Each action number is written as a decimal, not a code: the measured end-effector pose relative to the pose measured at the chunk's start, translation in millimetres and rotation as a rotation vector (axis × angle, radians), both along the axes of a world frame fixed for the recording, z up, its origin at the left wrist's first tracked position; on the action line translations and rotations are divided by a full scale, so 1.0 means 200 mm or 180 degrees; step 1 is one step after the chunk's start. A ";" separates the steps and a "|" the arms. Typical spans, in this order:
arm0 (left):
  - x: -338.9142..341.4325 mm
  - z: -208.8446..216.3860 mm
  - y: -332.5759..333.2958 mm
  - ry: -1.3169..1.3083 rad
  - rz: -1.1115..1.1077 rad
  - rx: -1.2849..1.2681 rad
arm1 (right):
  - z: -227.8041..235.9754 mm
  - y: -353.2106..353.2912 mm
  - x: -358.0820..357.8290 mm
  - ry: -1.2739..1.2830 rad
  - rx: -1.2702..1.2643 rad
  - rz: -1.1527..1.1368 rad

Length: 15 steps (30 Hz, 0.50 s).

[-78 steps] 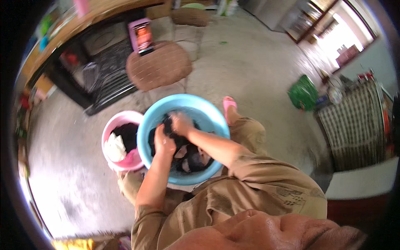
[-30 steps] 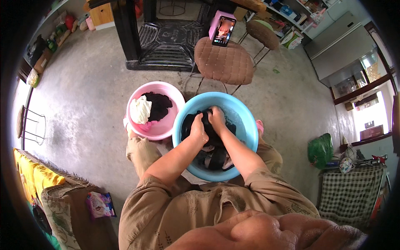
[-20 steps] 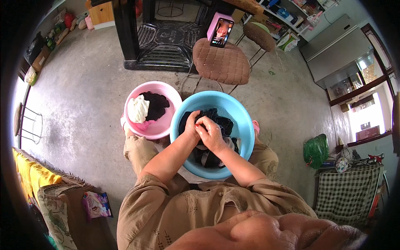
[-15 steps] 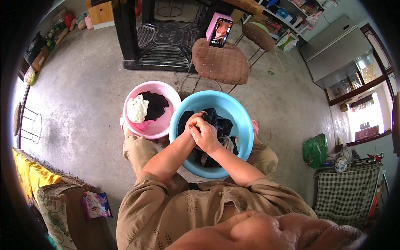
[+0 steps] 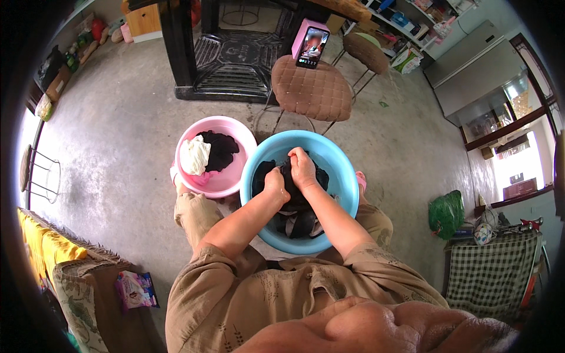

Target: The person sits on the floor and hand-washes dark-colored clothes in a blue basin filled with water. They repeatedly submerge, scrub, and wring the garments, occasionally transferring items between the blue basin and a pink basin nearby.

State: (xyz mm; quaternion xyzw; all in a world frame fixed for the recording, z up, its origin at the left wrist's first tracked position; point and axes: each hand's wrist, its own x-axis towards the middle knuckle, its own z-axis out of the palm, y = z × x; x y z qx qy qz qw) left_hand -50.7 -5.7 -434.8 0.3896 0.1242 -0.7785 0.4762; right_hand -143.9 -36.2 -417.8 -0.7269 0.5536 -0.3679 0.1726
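Note:
Between my knees stands a blue basin [image 5: 347, 194] with dark wet-looking clothes in it. Above these, my left hand [image 5: 275, 185] is closed on a black garment [image 5: 299, 202], near the basin's middle. My right hand [image 5: 302, 169] grips the same garment slightly farther off and to the right, its fingers curled. The cloth stretches between the two hands; its exact kind cannot be made out. Touching the blue basin on the left is a smaller pink basin [image 5: 234, 187]. A white cloth [image 5: 195, 155], a black cloth [image 5: 221, 149] and a bit of pink cloth [image 5: 203, 178] lie inside it.
Just beyond the basins is a stool with a brown quilted seat [image 5: 312, 88], holding a phone [image 5: 312, 47] propped against a pink box. A black metal stand [image 5: 229, 65] is behind it. Rightward are a green bag [image 5: 445, 213] and a checked cloth [image 5: 491, 267]; a yellow cloth [image 5: 62, 250] hangs at left.
My hands were pressed together over the basin; now they are apart, each gripping the black garment. My right hand has moved farther away and my left slightly nearer.

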 end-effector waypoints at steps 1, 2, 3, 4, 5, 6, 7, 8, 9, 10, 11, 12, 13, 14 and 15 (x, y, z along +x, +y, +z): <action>0.00 0.08 0.02 -0.0015 0.0006 -0.0001 | -0.02 0.00 -0.03 0.0354 0.0074 -0.0124; 0.00 0.16 0.04 -0.0030 0.0012 -0.0003 | -0.04 0.00 -0.06 0.0621 0.0251 -0.0223; 0.01 0.23 0.05 -0.0054 0.0044 -0.0019 | -0.05 0.00 -0.06 0.0879 0.0412 -0.0297; 0.00 0.17 0.04 0.0075 0.0035 -0.0156 | -0.06 -0.01 -0.06 0.1051 0.0378 -0.0320; 0.01 0.17 0.04 0.0073 0.0076 -0.0117 | -0.09 -0.03 -0.07 0.1224 0.0343 -0.0345; 0.01 0.20 0.04 0.0067 0.0111 -0.0072 | -0.12 -0.04 -0.08 0.1392 0.0316 -0.0375; 0.00 0.22 0.04 0.0071 0.0133 -0.0024 | -0.16 -0.05 -0.10 0.1486 0.0316 -0.0354; -0.01 0.24 0.04 -0.0031 0.0191 -0.0020 | -0.20 -0.06 -0.13 0.1581 0.0316 -0.0334; 0.00 0.25 0.04 -0.0142 0.0279 -0.0018 | -0.21 -0.07 -0.12 0.1669 0.0308 -0.0284; 0.01 0.25 0.04 -0.0252 0.0365 -0.0016 | -0.21 -0.07 -0.11 0.1773 0.0330 -0.0257; 0.01 0.22 0.03 -0.0237 0.0357 -0.0058 | -0.22 -0.07 -0.10 0.1877 0.0352 -0.0229; 0.01 0.20 0.03 -0.0217 0.0335 -0.0107 | -0.21 -0.06 -0.10 0.1986 0.0371 -0.0217; 0.01 0.19 0.03 -0.0196 0.0313 -0.0156 | -0.25 -0.07 -0.11 0.2091 0.0246 -0.0279; 0.01 0.17 0.03 -0.0204 0.0304 -0.0203 | -0.30 -0.08 -0.12 0.2195 0.0122 -0.0342; 0.00 0.17 0.02 -0.0213 0.0294 -0.0248 | -0.34 -0.09 -0.12 0.2296 -0.0001 -0.0404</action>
